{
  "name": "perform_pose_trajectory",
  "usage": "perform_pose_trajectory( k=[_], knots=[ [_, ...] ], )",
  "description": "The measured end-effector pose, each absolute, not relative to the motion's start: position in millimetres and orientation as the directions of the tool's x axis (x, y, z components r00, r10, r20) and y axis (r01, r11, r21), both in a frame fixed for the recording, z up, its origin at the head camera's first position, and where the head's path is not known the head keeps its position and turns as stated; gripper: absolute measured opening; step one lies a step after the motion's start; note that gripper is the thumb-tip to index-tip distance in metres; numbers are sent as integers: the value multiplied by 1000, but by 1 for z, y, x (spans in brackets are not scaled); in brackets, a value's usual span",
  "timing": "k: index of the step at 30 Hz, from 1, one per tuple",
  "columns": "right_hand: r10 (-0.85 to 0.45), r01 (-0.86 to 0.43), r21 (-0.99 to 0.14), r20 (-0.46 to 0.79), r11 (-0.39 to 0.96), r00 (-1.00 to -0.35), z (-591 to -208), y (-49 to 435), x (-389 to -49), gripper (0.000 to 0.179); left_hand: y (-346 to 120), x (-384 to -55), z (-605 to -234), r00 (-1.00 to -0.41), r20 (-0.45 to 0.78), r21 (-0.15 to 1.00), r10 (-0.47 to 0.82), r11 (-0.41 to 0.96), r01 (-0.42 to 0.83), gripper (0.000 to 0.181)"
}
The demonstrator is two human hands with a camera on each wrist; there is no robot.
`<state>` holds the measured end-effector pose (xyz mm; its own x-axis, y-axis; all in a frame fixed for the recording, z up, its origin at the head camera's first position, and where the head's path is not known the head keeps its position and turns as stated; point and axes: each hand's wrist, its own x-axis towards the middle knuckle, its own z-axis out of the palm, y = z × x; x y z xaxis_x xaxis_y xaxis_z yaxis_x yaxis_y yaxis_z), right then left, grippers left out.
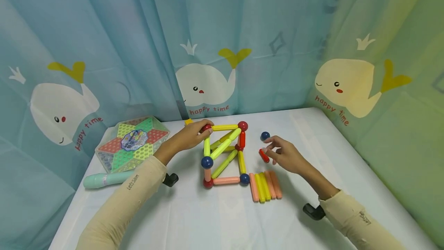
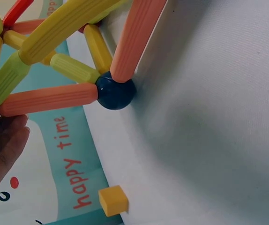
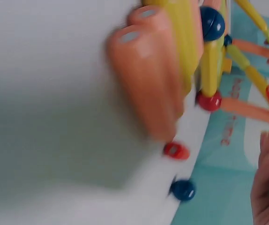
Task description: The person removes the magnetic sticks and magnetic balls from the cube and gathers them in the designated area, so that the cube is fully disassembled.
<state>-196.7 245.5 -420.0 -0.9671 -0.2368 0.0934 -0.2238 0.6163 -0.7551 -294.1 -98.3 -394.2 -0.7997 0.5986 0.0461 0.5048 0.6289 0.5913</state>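
A frame of magnetic sticks and balls stands mid-table, with yellow, green, pink and red sticks. My left hand grips the red ball at its upper left corner, fingers over the top. In the left wrist view the fingers lie against a red ball beside a pink stick. My right hand hovers right of the frame with relaxed fingers and nothing between them. Near its fingertips in the head view are a short red stick and a loose blue ball; the right wrist view shows both lying apart from the hand.
A row of pink and yellow sticks lies at the frame's front right. On the left are a star-patterned game box and a mint-green cylinder. A yellow cube sits near the back edge. Whale-printed curtains hang behind the table.
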Motion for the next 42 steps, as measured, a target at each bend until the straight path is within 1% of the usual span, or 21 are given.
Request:
perform_pose_trajectory(
  k=[3, 7, 9, 11, 14, 25, 32, 37, 42],
  knots=[
    [-177, -171, -769, 76, 617, -981, -416, 222, -207, 41, -100, -294, -395, -805, 44, 592, 592, 633, 498, 34],
    [-145, -113, -787, 30, 607, -989, -413, 198, -218, 60, -100, -294, -397, -809, 45, 590, 586, 638, 495, 34],
    [-139, -114, -795, 38, 596, -990, -413, 191, -223, 68, -99, -294, -397, -807, 46, 589, 589, 636, 498, 34],
    [-125, -116, -804, 52, 584, -991, -413, 186, -226, 71, -98, -293, -396, -805, 45, 588, 592, 636, 500, 34],
    [-117, -132, -812, 79, 568, -990, -414, 182, -229, 71, -96, -292, -395, -802, 39, 587, 596, 636, 501, 34],
    [-90, -176, -797, 152, 578, -984, -418, 181, -232, 58, -97, -291, -395, -803, 47, 598, 594, 628, 499, 33],
    [-133, -241, -785, 202, 571, -970, -419, 185, -232, 53, -97, -292, -395, -801, 50, 596, 597, 626, 503, 33],
    [-128, -232, -786, 194, 573, -973, -418, 184, -232, 49, -97, -293, -396, -800, 51, 586, 597, 631, 508, 34],
    [-95, -169, -799, 140, 577, -986, -416, 181, -232, 48, -97, -293, -397, -802, 49, 585, 595, 634, 506, 34]
  ],
)
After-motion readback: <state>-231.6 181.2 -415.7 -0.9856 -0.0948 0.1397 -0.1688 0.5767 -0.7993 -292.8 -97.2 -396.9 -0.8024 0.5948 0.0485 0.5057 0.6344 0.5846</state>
